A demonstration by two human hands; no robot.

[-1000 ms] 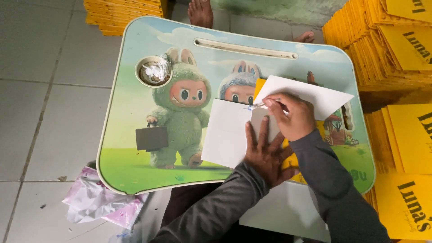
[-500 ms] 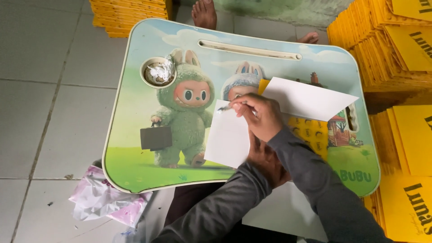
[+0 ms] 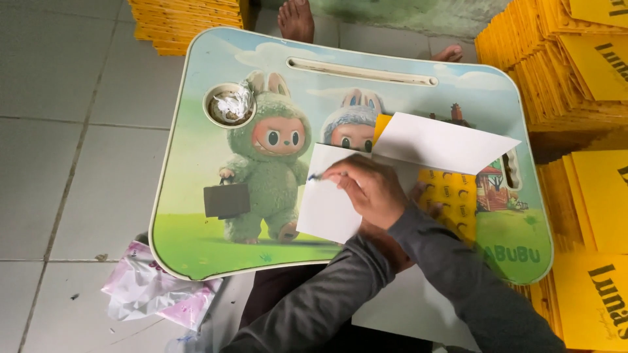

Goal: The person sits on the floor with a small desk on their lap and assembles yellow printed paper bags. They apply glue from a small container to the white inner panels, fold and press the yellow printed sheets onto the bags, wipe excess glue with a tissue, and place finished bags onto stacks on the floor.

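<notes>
On white flap (image 3: pixel 330 202), right hand (image 3: pixel 366 189) further left

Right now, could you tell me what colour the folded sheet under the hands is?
The folded sheet is white outside and yellow inside, seen in the head view.

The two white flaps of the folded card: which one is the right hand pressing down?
The right hand presses the lower-left flap, lying flat; the upper-right flap stands raised and untouched.
</notes>
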